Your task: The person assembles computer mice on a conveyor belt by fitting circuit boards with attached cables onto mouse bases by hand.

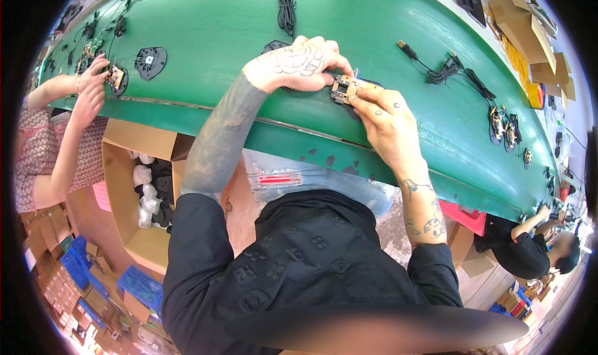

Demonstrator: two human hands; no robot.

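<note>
A small tan and black circuit board (342, 88) is at the near edge of the green table, over a black plastic base (372, 82) that shows partly around it. My right hand (391, 113) pinches the board's right side between thumb and fingers. From the left, my left hand (299, 65) reaches over, its thumb and forefinger closed at the board's upper left corner. Thin coloured wires (356, 73) rise behind the board. Another black base (275, 45) lies partly hidden behind my left hand.
Coiled black USB cables (285, 9) lie at the far edge, and another cable (443, 72) leads to boards (496, 124) at the right. A black base (150, 63) sits left. Beside it, a co-worker's hands (93, 81) handle a board. An open carton (134, 243) stands below the table.
</note>
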